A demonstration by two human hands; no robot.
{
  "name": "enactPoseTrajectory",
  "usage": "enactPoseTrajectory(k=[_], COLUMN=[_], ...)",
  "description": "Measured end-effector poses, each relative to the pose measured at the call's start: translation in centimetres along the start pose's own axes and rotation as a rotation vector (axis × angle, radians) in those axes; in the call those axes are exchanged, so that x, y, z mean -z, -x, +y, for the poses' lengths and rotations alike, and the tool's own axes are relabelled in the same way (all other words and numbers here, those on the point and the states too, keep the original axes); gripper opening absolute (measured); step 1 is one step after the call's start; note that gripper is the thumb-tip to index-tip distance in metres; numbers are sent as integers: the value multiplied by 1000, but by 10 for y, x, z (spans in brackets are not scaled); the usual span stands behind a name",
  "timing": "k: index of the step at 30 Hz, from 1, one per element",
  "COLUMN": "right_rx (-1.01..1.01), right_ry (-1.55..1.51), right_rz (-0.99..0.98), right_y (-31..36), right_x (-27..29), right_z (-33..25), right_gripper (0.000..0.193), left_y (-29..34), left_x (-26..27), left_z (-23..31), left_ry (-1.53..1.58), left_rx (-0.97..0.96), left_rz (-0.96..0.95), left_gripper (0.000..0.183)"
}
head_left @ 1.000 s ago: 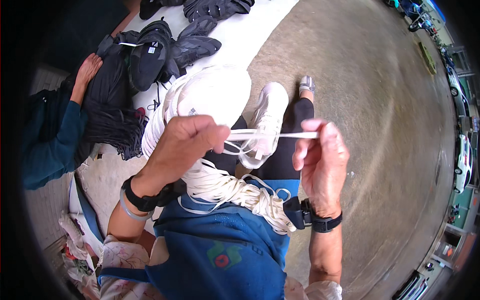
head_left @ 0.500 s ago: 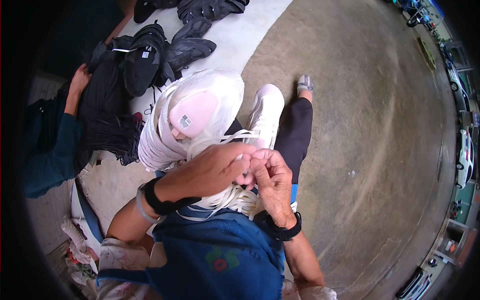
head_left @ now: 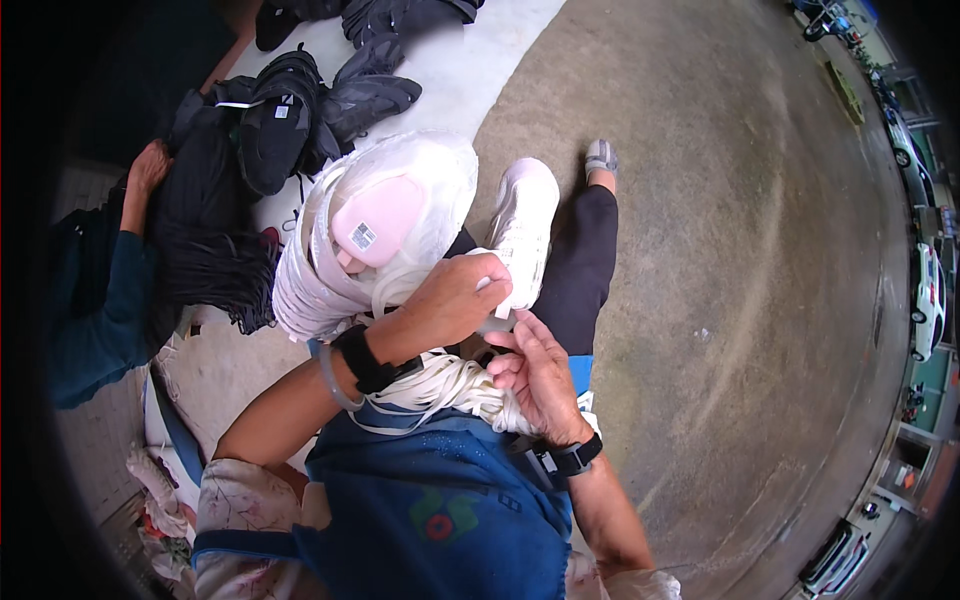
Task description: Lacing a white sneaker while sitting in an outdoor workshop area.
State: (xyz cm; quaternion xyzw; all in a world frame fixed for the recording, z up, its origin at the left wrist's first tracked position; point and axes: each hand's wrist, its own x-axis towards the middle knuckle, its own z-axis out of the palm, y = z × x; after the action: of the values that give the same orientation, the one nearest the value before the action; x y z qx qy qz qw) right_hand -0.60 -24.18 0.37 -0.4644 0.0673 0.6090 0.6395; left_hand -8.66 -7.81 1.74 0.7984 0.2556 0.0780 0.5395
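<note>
A white lace-up sneaker [head_left: 525, 215] lies across my lap with its toe pointing away from me. My left hand [head_left: 462, 292] is closed at the sneaker's near end and grips it by the collar; what lies inside the fist is hidden. Just below the sneaker is my right hand [head_left: 535, 375], fingers apart, its fingertips close to the heel. A bundle of cream-white shoelaces [head_left: 455, 395] rests on my blue apron [head_left: 420, 500], under both hands. To the left stands a clear plastic bag [head_left: 445, 165] with pale pink and white shoe parts [head_left: 380, 215] in it.
Black shoes [head_left: 275, 130] lie on a white surface [head_left: 460, 80] at the far left. Beside them another person's hand [head_left: 150, 165] rests near a bundle of black laces [head_left: 225, 270]. Concrete floor [head_left: 720, 250] spreads right, with parked vehicles [head_left: 928, 290] along the far edge.
My hands have come apart from their pinch together. The left has moved onto the sneaker's collar, the right has lowered and spread its fingers. The sneaker has turned slightly and come nearer.
</note>
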Motion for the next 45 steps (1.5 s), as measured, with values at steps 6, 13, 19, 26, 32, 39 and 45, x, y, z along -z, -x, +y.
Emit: enactPoseTrajectory(k=[6, 13, 19, 26, 32, 39, 45], right_rx=[-147, -205, -173, -152, -160, -159, -155], right_ry=[-458, -439, -367, -351, -356, -334, -325], right_rz=[-10, -26, 69, 88, 63, 81, 72], right_y=[-27, -49, -38, -38, -41, -40, -40], right_x=[7, 0, -1, -4, -1, -2, -4], right_z=[10, 11, 7, 6, 9, 8, 8], right_gripper=[29, 27, 26, 28, 26, 27, 27], left_y=[-14, -10, -5, -9, -17, -25, -36], left_x=[-9, -10, -6, -9, 1, 5, 10], left_z=[-4, -12, -13, -13, -12, -4, -25], left_ry=[2, -7, -65, -198, -449, -568, -506], left_rx=[102, 140, 82, 58, 34, -7, -114], left_rz=[27, 102, 155, 206, 56, -50, -139], left_gripper=[23, 24, 19, 14, 12, 14, 14])
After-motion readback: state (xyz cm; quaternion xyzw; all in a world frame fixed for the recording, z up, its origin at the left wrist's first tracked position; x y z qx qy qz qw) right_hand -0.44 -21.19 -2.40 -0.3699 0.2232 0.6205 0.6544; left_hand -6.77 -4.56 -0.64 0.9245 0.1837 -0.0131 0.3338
